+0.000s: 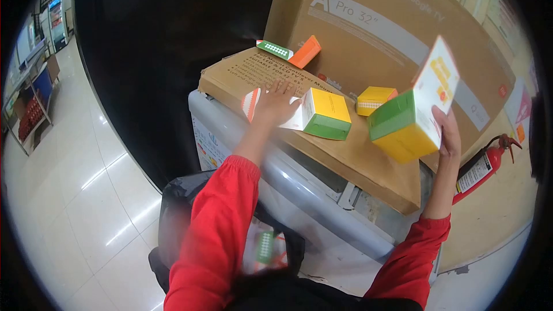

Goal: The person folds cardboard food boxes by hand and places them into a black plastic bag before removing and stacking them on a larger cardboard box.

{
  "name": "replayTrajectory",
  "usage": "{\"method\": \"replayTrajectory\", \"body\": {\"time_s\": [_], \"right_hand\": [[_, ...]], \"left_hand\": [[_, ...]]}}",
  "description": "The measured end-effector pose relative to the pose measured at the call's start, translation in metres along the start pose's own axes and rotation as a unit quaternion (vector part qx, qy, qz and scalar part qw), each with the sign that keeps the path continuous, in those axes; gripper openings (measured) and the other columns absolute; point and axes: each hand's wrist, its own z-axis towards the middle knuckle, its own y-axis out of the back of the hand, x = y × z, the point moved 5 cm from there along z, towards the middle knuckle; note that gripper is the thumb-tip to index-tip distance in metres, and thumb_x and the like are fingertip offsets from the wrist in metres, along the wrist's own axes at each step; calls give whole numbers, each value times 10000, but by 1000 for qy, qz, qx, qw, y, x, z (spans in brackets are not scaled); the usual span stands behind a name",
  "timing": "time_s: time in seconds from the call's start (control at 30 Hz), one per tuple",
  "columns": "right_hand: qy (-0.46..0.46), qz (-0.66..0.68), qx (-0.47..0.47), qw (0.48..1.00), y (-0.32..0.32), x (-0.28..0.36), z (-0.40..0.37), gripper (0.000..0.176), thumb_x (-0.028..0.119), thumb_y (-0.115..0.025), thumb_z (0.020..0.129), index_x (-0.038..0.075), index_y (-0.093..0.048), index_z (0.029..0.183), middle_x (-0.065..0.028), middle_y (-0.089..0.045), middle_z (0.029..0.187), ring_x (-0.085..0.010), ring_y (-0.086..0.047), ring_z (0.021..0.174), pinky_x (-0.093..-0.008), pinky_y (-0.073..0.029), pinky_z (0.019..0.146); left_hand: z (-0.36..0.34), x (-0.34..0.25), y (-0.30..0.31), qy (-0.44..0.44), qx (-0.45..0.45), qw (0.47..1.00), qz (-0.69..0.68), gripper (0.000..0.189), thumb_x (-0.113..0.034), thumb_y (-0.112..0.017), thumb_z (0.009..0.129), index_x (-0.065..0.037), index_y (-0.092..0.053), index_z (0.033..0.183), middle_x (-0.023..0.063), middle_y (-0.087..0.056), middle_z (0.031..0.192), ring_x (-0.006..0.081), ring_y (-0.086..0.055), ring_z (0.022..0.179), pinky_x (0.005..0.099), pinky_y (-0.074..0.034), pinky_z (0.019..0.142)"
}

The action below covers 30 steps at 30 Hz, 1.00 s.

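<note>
Held tilted in the right hand (pixel 449 132), a green, yellow and white cardboard box (pixel 403 124), white panel raised. Flat on the brown cardboard carton (pixel 368 158), a yellow-and-green cardboard box (pixel 329 109), white panel under the left hand (pixel 275 105). Behind, a small yellow-and-orange cardboard box (pixel 374 99) and a green, white and orange cardboard piece (pixel 289 53).

Behind you on the left stretches a glossy pale tiled floor (pixel 86 161) streaked with reflected light, beside a tall flat black panel (pixel 167 52). A cream-coloured wall (pixel 489 219) stands at your right.
</note>
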Motion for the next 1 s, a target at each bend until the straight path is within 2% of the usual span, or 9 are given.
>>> {"method": "replayTrajectory", "body": {"time_s": [0.1, 0.2, 0.47, 0.63, 0.7, 0.77, 0.83, 0.93, 1.0], "right_hand": [[-60, -3, -81, 995, 16, -58, 12, 493, 99, -641, 784, -26, -421, 1207, -104, -543, 1135, -184, -555, 998, -306, -448, 884], [-24, -8, -161, 987, 56, -114, 13, 492, 101, -635, 797, -16, -411, 1220, -85, -515, 1175, -174, -523, 1044, -318, -446, 870], [-87, -98, -173, 976, 100, -99, -10, 462, 160, -488, 898, -2, -330, 1301, -120, -434, 1286, -201, -461, 1157, -323, -410, 941], [5, 287, -78, 955, 15, -36, 15, 449, 82, -477, 882, 5, -327, 1298, -134, -420, 1285, -239, -464, 1142, -374, -373, 985], [33, 277, -16, 960, -9, -56, 42, 411, 93, -459, 883, 13, -367, 1275, -142, -428, 1278, -241, -460, 1144, -382, -348, 1005], [45, 235, -179, 954, -57, -85, 56, 373, 123, -408, 889, 12, -416, 1245, -137, -453, 1260, -246, -447, 1154, -376, -336, 1004], [-83, -12, -228, 970, -62, -132, 56, 381, 146, -410, 874, -13, -443, 1219, -116, -490, 1239, -260, -462, 1140, -365, -345, 969], [55, -154, -190, 968, -14, -208, 67, 404, 194, -411, 906, -31, -410, 1242, -96, -526, 1158, -188, -496, 1047, -302, -378, 896], [-17, -266, -178, 947, -22, -201, 52, 415, 240, -427, 877, 10, -451, 1222, -131, -523, 1192, -290, -499, 1070, -342, -375, 905]], "left_hand": [[-3, -1, 0, -1, 3, 1000, -2, 587, -484, -236, 897, -174, -238, 1395, 25, -140, 1472, 228, -107, 1358, 484, -69, 1091], [-3, -1, 2, 2, 0, 1000, -7, 585, -481, -239, 896, -174, -244, 1394, 25, -145, 1471, 228, -108, 1358, 486, -74, 1090], [0, 1, -2, 4, -8, 1000, -20, 582, -476, -246, 895, -176, -241, 1394, 31, -158, 1468, 226, -108, 1359, 488, -79, 1089], [1, 1, -2, 2, -4, 1000, -10, 584, -478, -250, 894, -179, -238, 1395, 31, -156, 1469, 232, -112, 1357, 488, -81, 1089], [2, 0, -2, 1, 0, 1000, -16, 584, -480, -251, 893, -184, -236, 1396, 30, -157, 1468, 236, -116, 1356, 491, -79, 1088], [0, 1, -1, 1, -1, 1000, -12, 582, -479, -249, 894, -189, -232, 1397, 28, -158, 1468, 238, -118, 1356, 492, -79, 1088], [2, 1, -4, -2, -4, 1000, -15, 582, -473, -246, 896, -180, -226, 1399, 25, -160, 1468, 238, -117, 1356, 490, -74, 1089], [6, 5, -7, 2, -5, 1000, -18, 584, -458, -242, 901, -156, -219, 1400, 25, -166, 1466, 237, -117, 1356, 487, -66, 1091], [7, 5, -8, 0, -4, 1000, -22, 590, -442, -246, 904, -118, -219, 1396, 30, -173, 1464, 233, -122, 1355, 484, -60, 1091]]}}
